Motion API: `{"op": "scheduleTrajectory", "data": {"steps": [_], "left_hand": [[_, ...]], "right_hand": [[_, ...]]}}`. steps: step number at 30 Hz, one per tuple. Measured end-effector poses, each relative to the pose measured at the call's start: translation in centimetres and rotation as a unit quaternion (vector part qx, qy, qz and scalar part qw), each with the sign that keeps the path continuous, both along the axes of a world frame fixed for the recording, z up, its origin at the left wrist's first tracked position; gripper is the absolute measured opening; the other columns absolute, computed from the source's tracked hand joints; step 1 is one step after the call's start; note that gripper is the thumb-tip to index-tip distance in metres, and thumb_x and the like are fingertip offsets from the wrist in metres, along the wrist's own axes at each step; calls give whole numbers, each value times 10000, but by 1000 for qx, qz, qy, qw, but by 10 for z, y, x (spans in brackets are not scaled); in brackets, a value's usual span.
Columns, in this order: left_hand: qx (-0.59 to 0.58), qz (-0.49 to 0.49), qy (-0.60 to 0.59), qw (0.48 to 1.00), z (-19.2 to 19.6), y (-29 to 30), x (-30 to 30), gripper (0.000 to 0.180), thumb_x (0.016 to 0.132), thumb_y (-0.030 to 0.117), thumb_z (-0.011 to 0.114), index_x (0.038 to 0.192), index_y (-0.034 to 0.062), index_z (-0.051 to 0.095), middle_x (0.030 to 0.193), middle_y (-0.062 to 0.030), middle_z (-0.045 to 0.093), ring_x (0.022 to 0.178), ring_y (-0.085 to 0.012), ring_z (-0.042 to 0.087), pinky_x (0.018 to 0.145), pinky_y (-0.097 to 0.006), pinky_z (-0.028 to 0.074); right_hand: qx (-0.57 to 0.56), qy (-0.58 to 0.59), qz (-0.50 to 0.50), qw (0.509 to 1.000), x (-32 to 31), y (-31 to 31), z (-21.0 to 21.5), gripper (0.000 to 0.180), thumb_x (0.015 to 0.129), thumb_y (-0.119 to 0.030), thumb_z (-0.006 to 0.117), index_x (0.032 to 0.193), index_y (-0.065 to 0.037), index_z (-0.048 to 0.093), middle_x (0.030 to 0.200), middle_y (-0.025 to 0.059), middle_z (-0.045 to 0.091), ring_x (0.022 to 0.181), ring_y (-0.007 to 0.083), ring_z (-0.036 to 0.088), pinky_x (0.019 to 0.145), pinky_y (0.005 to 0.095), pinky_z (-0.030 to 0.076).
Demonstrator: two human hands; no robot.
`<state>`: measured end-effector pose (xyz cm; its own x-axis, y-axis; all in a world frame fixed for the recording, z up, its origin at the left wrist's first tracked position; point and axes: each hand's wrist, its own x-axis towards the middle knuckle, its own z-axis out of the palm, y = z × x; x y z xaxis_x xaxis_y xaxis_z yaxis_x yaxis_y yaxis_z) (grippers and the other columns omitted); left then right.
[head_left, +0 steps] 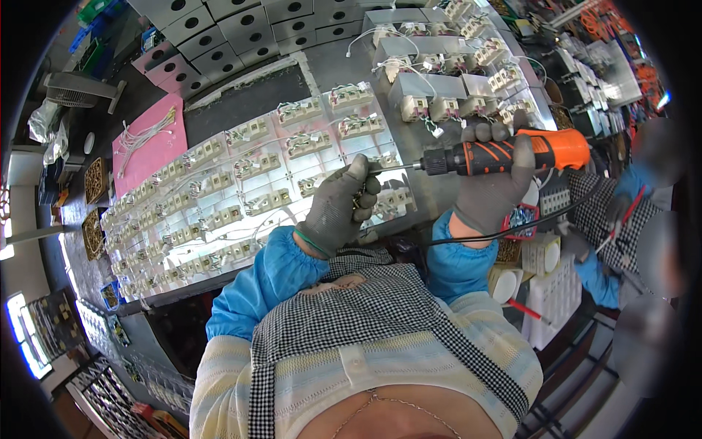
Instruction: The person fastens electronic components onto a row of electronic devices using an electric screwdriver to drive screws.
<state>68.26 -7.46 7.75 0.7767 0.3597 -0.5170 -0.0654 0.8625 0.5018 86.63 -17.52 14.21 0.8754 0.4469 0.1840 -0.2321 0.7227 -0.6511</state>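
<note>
My right hand (497,179), in a grey glove, is wrapped round an orange and black electric screwdriver (504,154) held level, its bit pointing left. At the tip of the bit is my left hand (336,205), also gloved, with thumb and fingers closed. Small dark metal pieces, perhaps screws, show among its curled fingers. Below and beyond both hands, rows of metal plates (292,182) carry cream connector blocks with wires. Some of these blocks (391,201) lie just past my left hand, partly hidden by it.
Stacked grey metal boxes (238,36) stand at the back. A pink sheet (157,143) with white cables lies left. More metal units (428,88) with wired blocks fill the back right. A black cord (541,219) runs below the screwdriver. Another person (614,219) works at the right.
</note>
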Motion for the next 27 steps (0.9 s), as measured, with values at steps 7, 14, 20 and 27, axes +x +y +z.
{"op": "scheduleTrajectory", "data": {"steps": [7, 14, 20, 27], "left_hand": [[272, -42, 178, 945, 6, 65, 30, 550, 985, 279, 595, 1459, 30, 467, 870, -31, 645, 687, -71, 576, 582, -236, 478], [629, -217, 295, 685, -42, 104, 59, 601, 926, 267, 637, 1446, 56, 421, 868, -208, 708, 827, -363, 708, 725, -464, 545], [642, -317, 382, 584, -51, 100, 88, 422, 932, 267, 604, 1284, 65, 488, 806, -196, 703, 780, -408, 697, 671, -505, 546], [643, -337, 416, 547, -54, 97, 97, 355, 943, 254, 572, 1226, 55, 490, 796, -183, 706, 744, -379, 705, 652, -495, 558]], "right_hand": [[-1, -200, -1, 980, 70, 21, 10, 449, 871, -168, 621, 1277, -11, 513, 892, 113, 621, 841, 254, 608, 840, 500, 527], [-129, -177, -16, 976, 72, 81, -43, 670, 852, -79, 638, 1453, -22, 348, 923, 124, 638, 830, 277, 613, 836, 513, 515], [-192, -187, 2, 964, 79, 96, -67, 703, 850, -78, 643, 1478, -22, 333, 911, 131, 639, 824, 273, 625, 823, 504, 540], [-220, -202, 24, 954, 80, 109, -74, 729, 835, -17, 658, 1482, 5, 322, 900, 117, 654, 813, 245, 650, 787, 490, 570]]}}
